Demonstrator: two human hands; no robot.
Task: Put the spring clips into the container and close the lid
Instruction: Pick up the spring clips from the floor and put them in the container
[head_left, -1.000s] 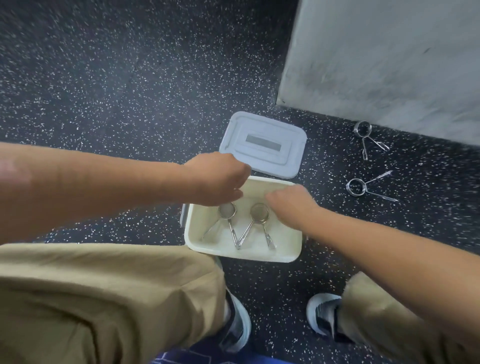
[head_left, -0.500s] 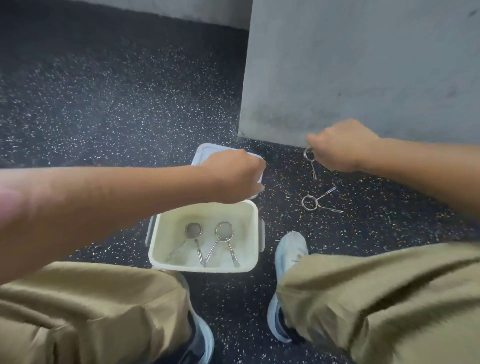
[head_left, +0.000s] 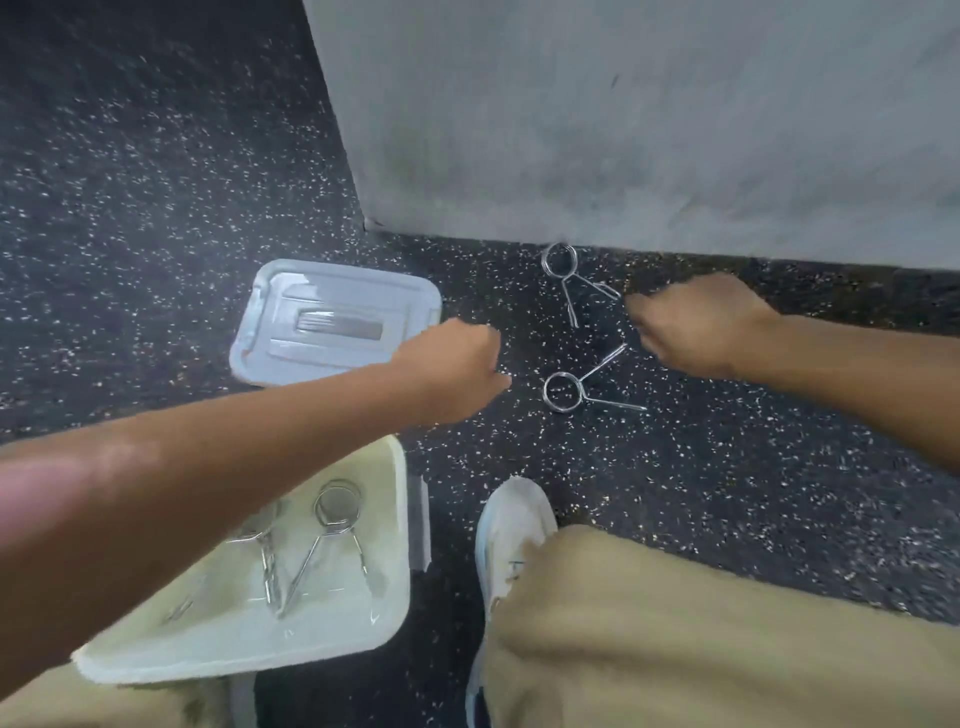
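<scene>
Two steel spring clips lie on the speckled floor: the far clip (head_left: 560, 260) near the wall and the near clip (head_left: 563, 393) below it. My right hand (head_left: 696, 325) is curled with its fingertips at the handle ends of both clips; whether it grips one is unclear. To the left of the near clip, my left hand (head_left: 457, 366) hovers as a loose fist holding nothing. The cream container (head_left: 332, 642) sits bottom left with one clip (head_left: 337, 508) in full sight and another (head_left: 267, 558) partly under my left forearm. Its grey lid (head_left: 291, 291) lies on the floor behind it.
A grey wall (head_left: 649, 119) rises just behind the far clip. My white shoe (head_left: 511, 525) and khaki-clad knee (head_left: 701, 639) sit right of the container. Dark speckled floor (head_left: 145, 182) stretches away to the left.
Both hands left the container and reached right toward the floor clips. The right hand went to the far clip, then settled between both clips' handles. The view shifted right.
</scene>
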